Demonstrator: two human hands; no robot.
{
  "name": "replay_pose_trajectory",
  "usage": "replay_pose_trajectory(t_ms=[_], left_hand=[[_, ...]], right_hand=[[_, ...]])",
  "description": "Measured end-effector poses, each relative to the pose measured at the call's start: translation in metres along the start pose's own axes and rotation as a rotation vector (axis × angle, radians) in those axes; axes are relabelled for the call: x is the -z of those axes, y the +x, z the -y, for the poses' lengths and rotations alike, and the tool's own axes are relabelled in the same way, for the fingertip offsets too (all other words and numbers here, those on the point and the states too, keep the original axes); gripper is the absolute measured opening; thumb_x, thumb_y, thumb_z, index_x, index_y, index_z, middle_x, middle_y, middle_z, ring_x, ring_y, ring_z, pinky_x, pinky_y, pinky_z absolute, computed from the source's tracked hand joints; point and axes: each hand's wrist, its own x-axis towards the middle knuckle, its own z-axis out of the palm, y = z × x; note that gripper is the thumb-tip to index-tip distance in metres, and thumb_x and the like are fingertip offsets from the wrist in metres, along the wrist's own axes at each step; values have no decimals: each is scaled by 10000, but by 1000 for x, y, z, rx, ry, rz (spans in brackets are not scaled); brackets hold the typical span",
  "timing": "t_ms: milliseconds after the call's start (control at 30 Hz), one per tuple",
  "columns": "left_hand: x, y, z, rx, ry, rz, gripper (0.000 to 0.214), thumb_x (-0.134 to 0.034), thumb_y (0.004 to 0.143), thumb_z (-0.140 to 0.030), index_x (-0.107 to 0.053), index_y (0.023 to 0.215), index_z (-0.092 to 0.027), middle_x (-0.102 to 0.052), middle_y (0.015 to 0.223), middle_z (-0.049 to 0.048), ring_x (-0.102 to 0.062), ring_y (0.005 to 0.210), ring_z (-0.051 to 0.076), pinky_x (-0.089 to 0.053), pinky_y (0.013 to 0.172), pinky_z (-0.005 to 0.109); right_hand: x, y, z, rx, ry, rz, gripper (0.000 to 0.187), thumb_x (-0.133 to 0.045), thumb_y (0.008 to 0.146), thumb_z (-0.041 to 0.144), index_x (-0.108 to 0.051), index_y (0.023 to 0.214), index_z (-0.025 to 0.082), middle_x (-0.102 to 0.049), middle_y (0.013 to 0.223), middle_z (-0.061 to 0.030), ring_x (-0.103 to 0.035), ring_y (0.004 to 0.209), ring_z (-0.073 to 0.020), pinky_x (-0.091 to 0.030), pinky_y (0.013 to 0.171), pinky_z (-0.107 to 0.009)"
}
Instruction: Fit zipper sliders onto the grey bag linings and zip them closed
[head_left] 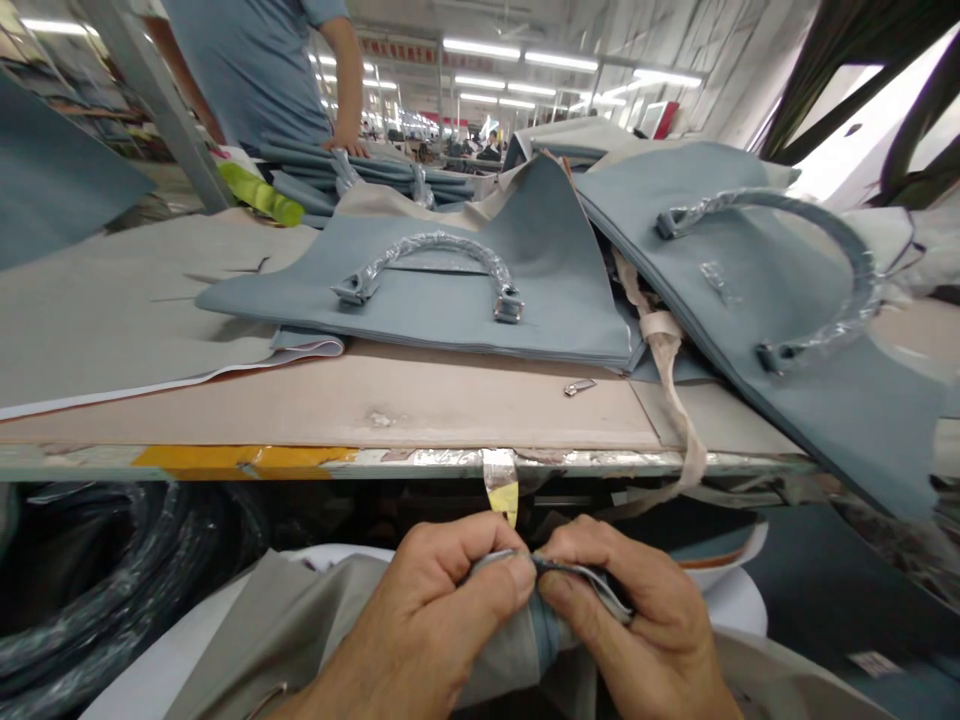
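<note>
Just below the table edge, my left hand (442, 600) pinches the folded edge of a grey bag lining (510, 655) between thumb and forefinger. Right beside it, with the thumbs almost meeting, my right hand (645, 615) grips the same edge. A blue strip runs down the lining below the fingertips, and dark layers show along the folded edge. What lies inside the fold is hidden by the fingers. The rest of the grey material spreads over my lap.
Blue bag panels with plastic-wrapped handles (435, 245) lie on the table (480, 400), and another stack (720, 260) overhangs at right. A small metal zipper pull (580, 387) and a cloth strap (667, 360) are nearby. Across the table stands a person in blue (255, 70).
</note>
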Motion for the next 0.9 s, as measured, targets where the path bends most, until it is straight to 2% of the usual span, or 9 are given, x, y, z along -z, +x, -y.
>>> replay_pose_trajectory(t_ms=[367, 533, 633, 733, 800, 900], left_hand=[[-5, 0, 2, 15, -208, -27, 283, -577, 780, -409, -514, 672, -155, -373, 628, -20, -287, 621, 117, -253, 591, 251], [-7, 0, 2, 27, -227, -37, 273, -579, 763, -397, -517, 656, -154, -375, 615, -23, -284, 609, 113, -251, 573, 246], [-8, -5, -2, 5, -125, -62, 275, -535, 810, -402, -519, 678, -162, -381, 617, -28, -304, 610, 115, -264, 574, 241], [-9, -12, -7, -80, 122, -130, 308, -479, 880, -414, -524, 695, -173, -391, 606, -35, -345, 592, 112, -272, 564, 240], [-10, -17, -10, -150, 262, -158, 324, -451, 909, -407, -538, 701, -175, -401, 590, -39, -367, 566, 106, -270, 550, 242], [-11, -20, -11, -201, 357, -158, 330, -439, 917, -387, -571, 704, -173, -418, 570, -39, -388, 542, 102, -274, 539, 240]], right_hand=[[-9, -3, 0, 226, -141, -57, 144, -582, 897, 58, -618, 966, 179, -620, 740, -14, -544, 638, -139, -423, 605, -259], [-9, -2, -1, 259, -165, -53, 141, -578, 894, 38, -615, 953, 160, -624, 763, -20, -540, 659, -138, -419, 627, -275], [-9, -2, 0, 263, -155, -54, 137, -568, 902, 38, -614, 958, 154, -623, 769, -15, -538, 668, -129, -421, 624, -265], [-9, -3, 2, 223, -149, -44, 118, -563, 915, 67, -610, 948, 170, -617, 770, 2, -543, 667, -113, -432, 627, -242], [-9, -5, 3, 152, -123, -22, 96, -570, 923, 105, -607, 932, 193, -608, 766, 26, -553, 669, -96, -438, 627, -210], [-7, -7, 4, 22, -44, 23, 79, -579, 933, 153, -609, 922, 224, -609, 775, 57, -574, 682, -74, -440, 632, -163]])
